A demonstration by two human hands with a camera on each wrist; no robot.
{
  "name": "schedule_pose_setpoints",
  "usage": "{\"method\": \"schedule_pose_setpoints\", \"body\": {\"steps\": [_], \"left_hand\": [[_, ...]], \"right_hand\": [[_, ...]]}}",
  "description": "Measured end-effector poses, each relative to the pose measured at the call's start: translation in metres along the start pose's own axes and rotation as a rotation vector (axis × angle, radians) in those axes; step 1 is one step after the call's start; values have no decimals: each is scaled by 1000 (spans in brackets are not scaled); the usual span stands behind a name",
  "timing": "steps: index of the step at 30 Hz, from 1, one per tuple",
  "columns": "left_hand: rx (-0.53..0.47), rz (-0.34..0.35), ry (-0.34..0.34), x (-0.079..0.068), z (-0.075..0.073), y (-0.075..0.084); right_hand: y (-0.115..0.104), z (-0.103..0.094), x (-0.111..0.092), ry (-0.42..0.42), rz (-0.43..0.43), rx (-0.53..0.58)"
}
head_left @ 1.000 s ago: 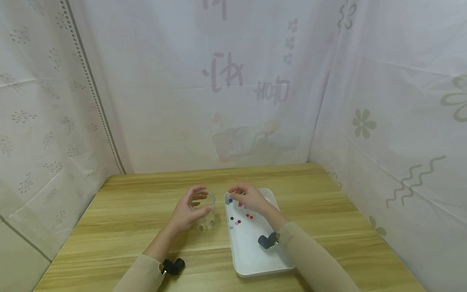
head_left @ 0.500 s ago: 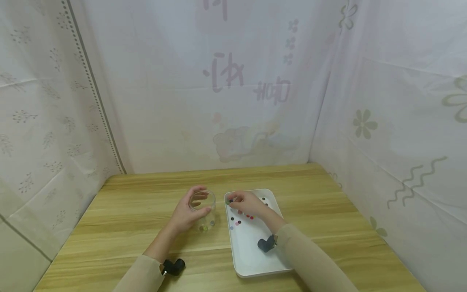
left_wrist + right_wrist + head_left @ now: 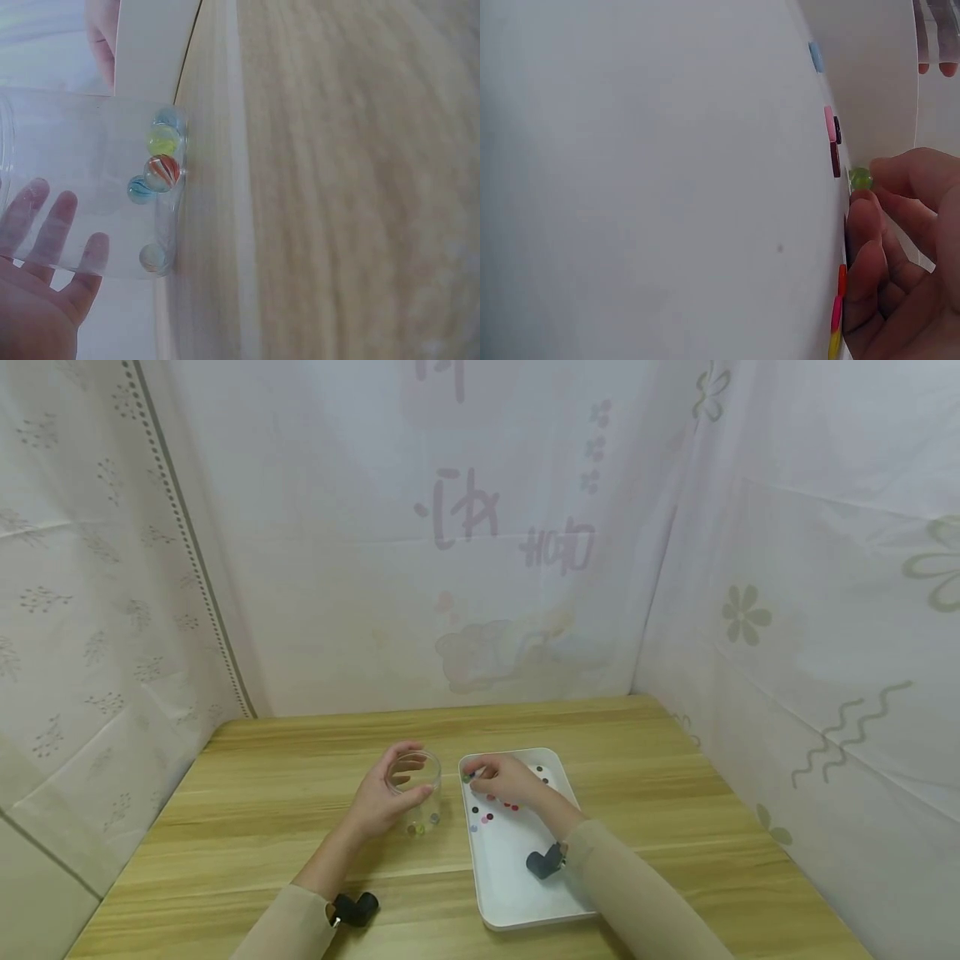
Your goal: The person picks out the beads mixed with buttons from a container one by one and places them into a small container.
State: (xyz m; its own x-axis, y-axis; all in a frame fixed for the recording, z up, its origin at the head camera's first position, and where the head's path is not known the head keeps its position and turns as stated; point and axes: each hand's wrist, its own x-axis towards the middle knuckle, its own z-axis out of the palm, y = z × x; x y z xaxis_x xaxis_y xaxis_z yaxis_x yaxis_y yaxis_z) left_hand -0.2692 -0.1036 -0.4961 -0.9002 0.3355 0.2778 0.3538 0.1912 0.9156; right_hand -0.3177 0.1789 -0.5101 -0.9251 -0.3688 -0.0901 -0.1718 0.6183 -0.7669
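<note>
My left hand is curled round an upright clear jar on the table. Several glass marbles lie at the jar's bottom in the left wrist view, among them a yellow one and a red-striped one. In the far left corner of the white tray, my right hand pinches a green marble between thumb and finger, close to the tray floor. Beside these fingers are flat, button-like discs, including a pink disc and a light blue one.
Dark discs lie toward the tray's far right, and red discs near its middle. The tray stands just right of the jar on a wood-grain table. Patterned white curtains enclose the table at the back and sides.
My right hand has lowered slightly leftward into the tray's far left corner, its fingers closing on the green marble. The left hand and jar have stayed put.
</note>
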Motion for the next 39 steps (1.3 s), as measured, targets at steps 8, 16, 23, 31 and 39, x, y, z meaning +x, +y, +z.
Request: {"method": "schedule_pose_setpoints", "body": {"steps": [8,16,23,31,39], "left_hand": [[-10,-7,-1,0,0,0],[-16,-4,0,0,0,1],[-13,0,3,1,1,0],[-10,1,5,1,1,-1],[-14,-13,10,0,1,1]], "right_hand": [[1,1,1,-12,9,16],[0,0,1,-13,16,-11],[-2,-1,-2,-28,31,-45],[-1,1,-2,-26,33,-53],[0,1,-2,-27,29,-61]]}}
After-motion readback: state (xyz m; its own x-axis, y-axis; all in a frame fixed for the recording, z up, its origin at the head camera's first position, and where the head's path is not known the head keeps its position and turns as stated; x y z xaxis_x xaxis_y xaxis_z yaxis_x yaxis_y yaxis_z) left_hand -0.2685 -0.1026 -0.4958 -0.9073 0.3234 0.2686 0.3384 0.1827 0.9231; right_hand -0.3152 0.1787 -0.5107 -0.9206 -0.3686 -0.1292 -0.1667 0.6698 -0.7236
